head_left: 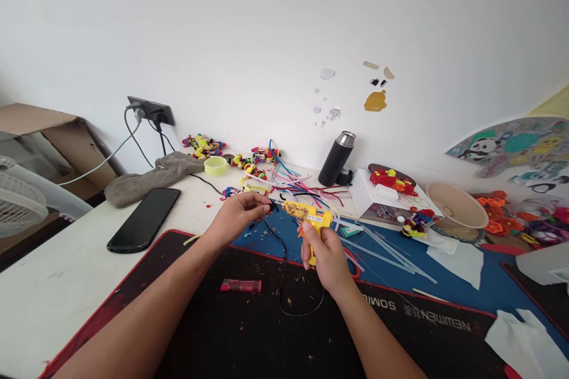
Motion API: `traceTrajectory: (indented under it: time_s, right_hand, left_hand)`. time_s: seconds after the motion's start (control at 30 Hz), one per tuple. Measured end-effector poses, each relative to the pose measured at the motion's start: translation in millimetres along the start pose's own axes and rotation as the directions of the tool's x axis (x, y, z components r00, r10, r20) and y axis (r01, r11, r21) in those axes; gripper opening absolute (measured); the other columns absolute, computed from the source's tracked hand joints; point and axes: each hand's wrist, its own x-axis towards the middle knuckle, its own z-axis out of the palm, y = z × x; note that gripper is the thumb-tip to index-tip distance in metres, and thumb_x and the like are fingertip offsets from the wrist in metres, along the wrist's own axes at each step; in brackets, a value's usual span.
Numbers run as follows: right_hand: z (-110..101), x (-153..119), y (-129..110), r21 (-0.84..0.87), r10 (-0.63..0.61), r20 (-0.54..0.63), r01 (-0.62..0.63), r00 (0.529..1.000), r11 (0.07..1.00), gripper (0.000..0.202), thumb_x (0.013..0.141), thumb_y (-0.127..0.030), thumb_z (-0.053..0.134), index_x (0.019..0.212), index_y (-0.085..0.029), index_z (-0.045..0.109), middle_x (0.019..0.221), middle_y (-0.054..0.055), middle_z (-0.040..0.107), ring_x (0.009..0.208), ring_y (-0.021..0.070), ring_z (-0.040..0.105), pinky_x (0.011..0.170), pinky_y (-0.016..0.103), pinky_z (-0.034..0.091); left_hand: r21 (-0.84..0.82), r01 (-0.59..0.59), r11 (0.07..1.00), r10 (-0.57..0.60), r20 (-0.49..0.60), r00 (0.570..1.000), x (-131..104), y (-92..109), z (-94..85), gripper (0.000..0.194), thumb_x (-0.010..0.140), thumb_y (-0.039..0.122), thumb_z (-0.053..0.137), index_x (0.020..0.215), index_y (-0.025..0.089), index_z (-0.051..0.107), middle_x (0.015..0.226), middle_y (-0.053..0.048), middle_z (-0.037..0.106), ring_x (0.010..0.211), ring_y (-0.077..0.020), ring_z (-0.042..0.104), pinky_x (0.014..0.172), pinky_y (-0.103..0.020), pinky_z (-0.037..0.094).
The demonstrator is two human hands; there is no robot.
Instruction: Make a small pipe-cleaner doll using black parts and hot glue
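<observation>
My right hand (326, 251) is wrapped round the handle of a yellow glue gun (315, 218), whose nozzle points left. Just left of the nozzle, my left hand (242, 213) pinches a small black piece (272, 206) between thumb and fingertips. The nozzle is close to this piece; whether they touch cannot be made out. A black cord (284, 257) loops down onto the dark mat below the hands. On that mat lies a red lighter (240, 286).
At the left are a black phone (144, 220), a grey cloth roll (151, 177) and a fan (20, 198). Colourful figures (202, 145), pipe cleaners, a black flask (336, 160) and a white box (367, 195) stand behind. Glue sticks (386, 254) and tissues (462, 262) lie right.
</observation>
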Motion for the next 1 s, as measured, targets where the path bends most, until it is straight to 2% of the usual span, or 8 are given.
traceTrajectory:
  time_s: [0.27, 0.67, 1.0]
  right_hand:
    - [1.7, -2.7, 3.9, -0.2, -0.061, -0.037, 0.052, 0.997, 0.978, 0.061, 0.09, -0.08, 0.058, 0.078, -0.021, 0.06, 0.047, -0.004, 0.053, 0.037, 0.0129, 0.049, 0.042, 0.026, 0.039]
    - [1.6, -4.3, 2.2, -0.253, -0.074, -0.058, 0.057, 0.996, 0.966, 0.061, 0.09, -0.081, 0.056, 0.074, -0.022, 0.058, 0.045, -0.003, 0.053, 0.036, 0.0134, 0.048, 0.041, 0.026, 0.038]
    - [-0.7, -4.4, 4.5, -0.336, -0.122, -0.055, 0.096, 0.991, 0.937, 0.059, 0.096, -0.076, 0.053, 0.066, -0.024, 0.052, 0.045, -0.002, 0.052, 0.038, 0.0139, 0.049, 0.044, 0.027, 0.039]
  left_hand:
    - [0.015, -0.02, 1.0, 0.02, -0.008, 1.0, -0.7, 2.4, 0.1, 0.048, 0.07, 0.06, 0.084, 0.09, 0.018, 0.074, 0.078, -0.003, 0.073, 0.067, -0.0172, 0.062, 0.066, -0.031, 0.051]
    - [0.04, -0.024, 0.999, 0.024, 0.005, 1.0, -2.5, 5.1, 0.4, 0.045, 0.072, 0.059, 0.084, 0.089, 0.019, 0.074, 0.078, -0.003, 0.075, 0.067, -0.0173, 0.064, 0.064, -0.03, 0.052]
    - [0.038, -0.014, 0.999, 0.014, 0.011, 1.0, -4.6, 8.0, 1.3, 0.042, 0.072, 0.056, 0.084, 0.089, 0.019, 0.074, 0.077, -0.003, 0.075, 0.068, -0.0181, 0.064, 0.065, -0.031, 0.052]
